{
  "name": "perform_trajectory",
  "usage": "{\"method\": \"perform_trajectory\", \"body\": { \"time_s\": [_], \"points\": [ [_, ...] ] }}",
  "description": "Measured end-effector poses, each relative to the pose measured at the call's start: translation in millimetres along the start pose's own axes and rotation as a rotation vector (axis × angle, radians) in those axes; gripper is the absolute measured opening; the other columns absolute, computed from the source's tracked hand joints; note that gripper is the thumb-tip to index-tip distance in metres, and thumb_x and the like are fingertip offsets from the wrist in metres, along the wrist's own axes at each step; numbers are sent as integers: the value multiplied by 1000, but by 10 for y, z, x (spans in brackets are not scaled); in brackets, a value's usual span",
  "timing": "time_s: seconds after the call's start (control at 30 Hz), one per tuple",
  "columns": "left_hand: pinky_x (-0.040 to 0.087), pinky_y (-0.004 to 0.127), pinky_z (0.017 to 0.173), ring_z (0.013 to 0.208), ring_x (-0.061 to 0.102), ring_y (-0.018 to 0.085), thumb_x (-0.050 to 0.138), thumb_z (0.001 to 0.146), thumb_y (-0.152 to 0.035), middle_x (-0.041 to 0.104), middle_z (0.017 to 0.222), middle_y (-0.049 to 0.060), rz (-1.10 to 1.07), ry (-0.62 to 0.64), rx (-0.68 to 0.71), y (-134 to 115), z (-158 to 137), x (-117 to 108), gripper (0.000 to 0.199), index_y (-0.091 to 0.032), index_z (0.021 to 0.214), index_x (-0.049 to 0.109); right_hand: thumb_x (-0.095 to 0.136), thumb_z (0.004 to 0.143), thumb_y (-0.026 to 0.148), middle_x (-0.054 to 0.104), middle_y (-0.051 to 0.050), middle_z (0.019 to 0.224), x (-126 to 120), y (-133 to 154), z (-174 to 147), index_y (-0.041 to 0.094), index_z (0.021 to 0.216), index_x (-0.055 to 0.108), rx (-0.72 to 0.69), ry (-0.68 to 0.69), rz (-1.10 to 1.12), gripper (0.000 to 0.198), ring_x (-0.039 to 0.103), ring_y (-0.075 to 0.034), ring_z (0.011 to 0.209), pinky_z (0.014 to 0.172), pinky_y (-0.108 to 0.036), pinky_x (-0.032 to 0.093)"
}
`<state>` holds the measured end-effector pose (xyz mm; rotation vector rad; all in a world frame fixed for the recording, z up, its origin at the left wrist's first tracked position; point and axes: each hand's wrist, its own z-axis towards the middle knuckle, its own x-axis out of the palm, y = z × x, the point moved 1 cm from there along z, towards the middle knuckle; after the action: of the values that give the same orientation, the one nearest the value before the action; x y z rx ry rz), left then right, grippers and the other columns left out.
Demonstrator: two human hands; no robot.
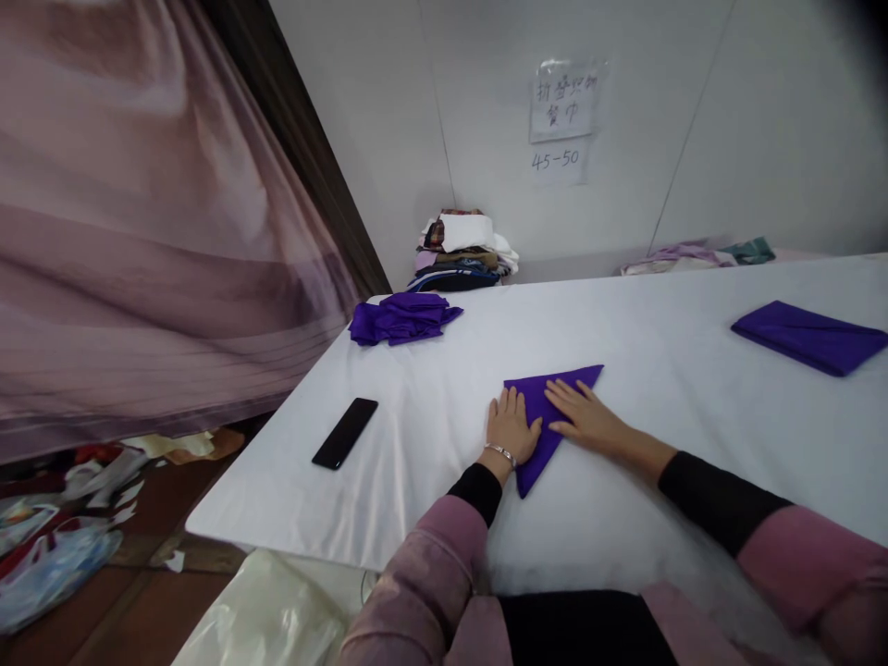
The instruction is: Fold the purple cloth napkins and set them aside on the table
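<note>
A purple cloth napkin (537, 393), folded into a triangle, lies flat on the white-covered table (430, 407). Its long edge runs diagonally on the right, with one corner pointing toward me. My left hand (511, 427), wearing a bracelet, rests on the napkin's left edge with the fingers stretched out. Across its right part lies my right hand (583, 416), fingers spread and palm down. Both hands press on the cloth without gripping it, and they hide parts of its edges.
A crumpled purple cloth pile (402, 319) lies at the back left, a black phone (345, 433) nearer me. On the right is a folded purple cloth (808, 338). Stacked clothes (462, 254) sit behind the table. A curtain (173, 203) hangs left, above bags (59, 560) on the floor.
</note>
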<state>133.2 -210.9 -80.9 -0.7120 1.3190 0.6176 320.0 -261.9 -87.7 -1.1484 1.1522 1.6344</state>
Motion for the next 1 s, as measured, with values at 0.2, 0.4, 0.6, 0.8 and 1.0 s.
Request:
{"method": "perform_trajectory", "body": {
  "time_s": [0.2, 0.4, 0.6, 0.8, 1.0],
  "points": [
    [20, 45, 110, 137, 21, 26, 25, 90, -51, 29, 148, 13, -7, 30, -5, -9, 3, -6, 64, -10, 139, 33, 29, 89, 56, 33, -9, 146, -72, -378, -71, 23, 139, 39, 215, 55, -26, 60, 25, -28, 135, 108, -55, 14],
    [21, 43, 110, 137, 21, 25, 26, 89, -56, 29, 148, 11, -16, 83, -12, 17, 39, -41, 66, -13, 139, 34, 31, 90, 52, 32, -16, 146, -189, -535, -139, 12, 139, 37, 355, -64, -121, 64, 21, -30, 136, 107, -56, 15],
    [39, 39, 95, 116, 46, 23, 28, 93, -48, 52, 130, 4, -52, 95, 84, 210, 225, -256, 44, -25, 118, 57, 44, 86, 28, 43, -9, 140, 8, 507, -373, 19, 138, 40, -259, 31, 83, 53, 32, -25, 132, 108, -54, 17],
    [43, 32, 86, 104, 50, 20, 41, 88, -18, 57, 117, 2, -43, 115, 174, 372, 392, -321, 32, -26, 111, 61, 39, 82, 8, 55, -13, 129, 121, 836, -298, 17, 126, 55, -305, -51, 41, 48, 47, -25, 122, 105, -53, 27],
    [42, 32, 85, 102, 49, 21, 44, 80, -8, 57, 115, 4, -17, 129, 231, 395, 312, -348, 39, -24, 112, 60, 41, 83, 7, 61, -14, 120, 188, 739, -286, 17, 118, 61, -312, -109, 109, 42, 55, -25, 113, 99, -53, 36]
  ]
}}
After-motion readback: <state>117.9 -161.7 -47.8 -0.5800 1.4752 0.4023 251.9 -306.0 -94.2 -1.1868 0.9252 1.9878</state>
